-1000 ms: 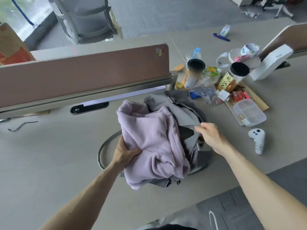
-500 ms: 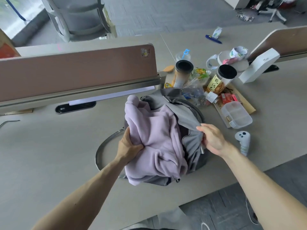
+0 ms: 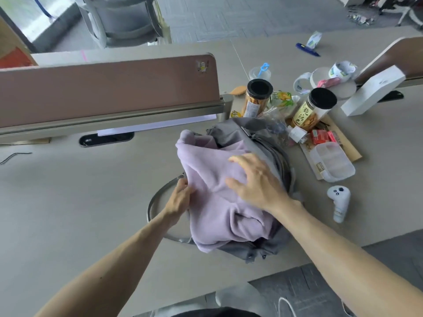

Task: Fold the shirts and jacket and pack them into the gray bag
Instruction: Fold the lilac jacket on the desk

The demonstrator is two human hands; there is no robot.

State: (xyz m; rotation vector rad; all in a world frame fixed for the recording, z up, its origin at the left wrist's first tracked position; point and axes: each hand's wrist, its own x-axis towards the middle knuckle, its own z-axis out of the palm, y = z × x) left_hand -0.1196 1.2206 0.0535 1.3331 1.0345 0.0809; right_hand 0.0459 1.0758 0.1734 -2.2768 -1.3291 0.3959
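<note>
A lilac fleece garment [image 3: 215,207] lies bunched on top of the open gray bag [image 3: 242,249] at the middle of the desk, near its front edge. My right hand [image 3: 256,181] lies flat on the garment with spread fingers, pressing it down. My left hand [image 3: 179,199] pinches the garment's left edge beside the bag's side. The bag's gray flap [image 3: 231,133] stands behind the garment. What is inside the bag is hidden.
The bag's strap [image 3: 152,202] loops on the desk to the left. Two black-lidded snack jars [image 3: 257,97], a clear lidded box [image 3: 332,162], wrappers and a white controller [image 3: 338,202] crowd the right. A brown divider [image 3: 107,88] runs behind.
My right hand left the bag's right edge and came over onto the lilac garment. My left hand slid from the garment's top to its left edge. The garment sits lower.
</note>
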